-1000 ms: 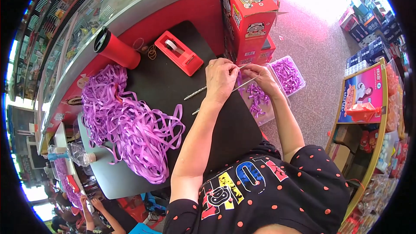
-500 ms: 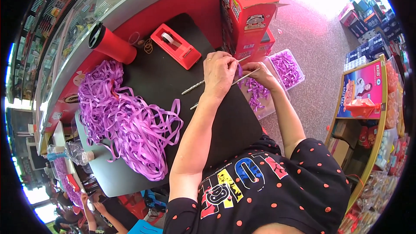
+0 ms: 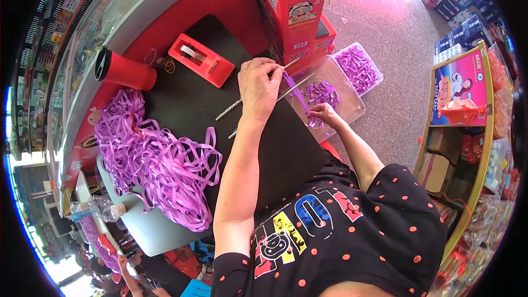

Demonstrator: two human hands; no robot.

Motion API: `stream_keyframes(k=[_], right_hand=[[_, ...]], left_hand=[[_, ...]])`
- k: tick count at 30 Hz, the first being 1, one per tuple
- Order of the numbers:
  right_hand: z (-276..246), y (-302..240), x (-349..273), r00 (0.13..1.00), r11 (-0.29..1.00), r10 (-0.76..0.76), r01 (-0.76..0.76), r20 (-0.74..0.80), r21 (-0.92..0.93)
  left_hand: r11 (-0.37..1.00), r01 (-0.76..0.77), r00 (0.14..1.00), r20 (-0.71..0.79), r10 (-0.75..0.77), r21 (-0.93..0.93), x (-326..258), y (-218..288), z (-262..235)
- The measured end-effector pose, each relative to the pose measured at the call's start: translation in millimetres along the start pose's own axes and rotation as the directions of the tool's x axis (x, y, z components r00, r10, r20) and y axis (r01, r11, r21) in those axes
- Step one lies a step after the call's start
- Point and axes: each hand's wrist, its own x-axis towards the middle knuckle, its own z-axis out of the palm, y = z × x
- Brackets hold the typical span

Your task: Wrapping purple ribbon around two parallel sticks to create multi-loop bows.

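Observation:
My left hand (image 3: 258,88) is over the black tabletop's right side, its fingers closed at a thin metal rod (image 3: 230,109) with a twisted surface. A purple ribbon strip (image 3: 297,95) runs from those fingertips toward me. My right hand (image 3: 325,114) pinches the near end of that strip, above a clear plastic tray (image 3: 356,109) with short purple ribbon pieces (image 3: 322,93) in it. A second thin rod (image 3: 294,88) passes beneath the strip, its middle hidden by my left hand. To the left lies a large tangled heap of purple ribbon (image 3: 165,170).
A red tape dispenser (image 3: 212,71), a red tumbler (image 3: 129,71) and rubber bands (image 3: 169,65) stand or lie toward the tabletop's far left. Beyond my hands is a tall red carton (image 3: 297,19). Another clear box (image 3: 379,77) holds more ribbon pieces. Shelves (image 3: 467,154) stand at right.
My right hand has moved away from my left and toward me, drawing the purple ribbon strip out between them. My left hand stays at the rod. The whole view has shifted slightly.

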Motion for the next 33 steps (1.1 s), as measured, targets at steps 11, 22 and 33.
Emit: stream_keyframes(k=[11, 22, 33], right_hand=[[19.6, -3.4, -50.2, 0.835, 0.845, -0.508, 0.436, -0.213, -0.308], [-1.1, -31.4, -177.2, 0.862, 0.835, -0.476, 0.379, -0.176, -0.400], [-31.7, -187.9, -290.4, 0.657, 0.621, -0.750, 0.657, -0.079, -0.428]], left_hand=[[1.000, 0.001, 1.000, 0.020, -0.001, 0.003, 0.8, 2.8, -1.4], [0.999, -0.022, 0.998, 0.052, 0.021, 0.028, -0.9, -5.2, -3.9], [0.998, -0.050, 0.996, 0.080, 0.047, 0.035, 0.0, -10.4, -1.6]])
